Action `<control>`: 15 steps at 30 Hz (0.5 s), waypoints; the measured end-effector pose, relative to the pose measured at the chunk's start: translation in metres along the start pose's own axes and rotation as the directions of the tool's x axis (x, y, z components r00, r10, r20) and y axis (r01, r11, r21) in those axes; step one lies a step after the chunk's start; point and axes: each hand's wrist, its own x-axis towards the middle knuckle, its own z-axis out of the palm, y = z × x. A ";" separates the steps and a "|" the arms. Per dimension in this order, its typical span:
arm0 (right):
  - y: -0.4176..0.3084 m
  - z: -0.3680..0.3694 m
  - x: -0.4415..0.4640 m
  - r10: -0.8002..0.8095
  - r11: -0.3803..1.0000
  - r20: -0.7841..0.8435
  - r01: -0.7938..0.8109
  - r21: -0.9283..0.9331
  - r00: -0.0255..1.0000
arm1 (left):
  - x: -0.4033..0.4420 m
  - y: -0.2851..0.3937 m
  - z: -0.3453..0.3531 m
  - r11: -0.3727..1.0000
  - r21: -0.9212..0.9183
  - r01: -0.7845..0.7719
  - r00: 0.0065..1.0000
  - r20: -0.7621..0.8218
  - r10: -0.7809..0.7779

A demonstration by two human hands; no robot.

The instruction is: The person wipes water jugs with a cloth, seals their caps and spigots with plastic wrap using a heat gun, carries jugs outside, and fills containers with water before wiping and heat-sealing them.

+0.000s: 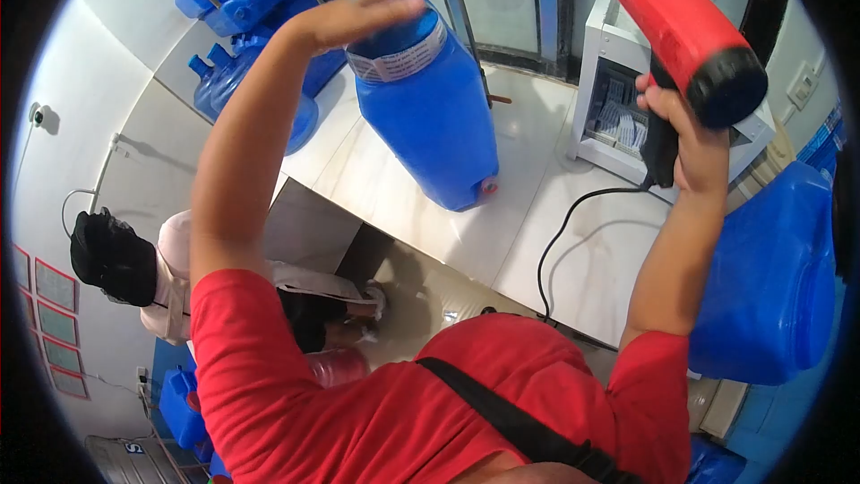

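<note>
A blue water container (pixel 425 130) stands on the white tiled counter, with a small red tap fitting low on its side. A clear printed band (pixel 400 61) circles its top. My left hand (pixel 363 18) is held flat over the container's mouth, fingers stretched out and partly blurred; whether it touches the top, I cannot tell. In my right hand (pixel 690 130) is a red and black heat gun (pixel 667 22), gripped by its black handle and raised over the counter's right side. Its nozzle points up and away, running out of view at the top.
A black cord (pixel 557 233) runs from the heat gun across the counter (pixel 528 157). Behind it stands a white cabinet (pixel 618 63). Blue jugs (pixel 224 81) fill the back left, and another large blue container (pixel 770 278) is at right. A person in a black head covering (pixel 112 255) bends low at left.
</note>
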 end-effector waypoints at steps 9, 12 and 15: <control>0.002 -0.024 -0.055 -0.023 0.999 0.189 0.030 -0.036 0.982 | -0.027 -0.043 0.081 0.809 -0.498 -0.312 0.811 -0.583 -0.046; 0.004 -0.017 -0.062 0.006 1.000 0.186 -0.011 0.024 0.983 | -0.030 -0.041 0.087 0.905 -0.387 -0.177 0.785 -0.610 -0.107; 0.013 -0.012 -0.067 0.069 0.997 0.172 -0.073 0.016 0.983 | -0.035 -0.062 0.088 0.887 -0.437 -0.147 0.840 -0.528 -0.121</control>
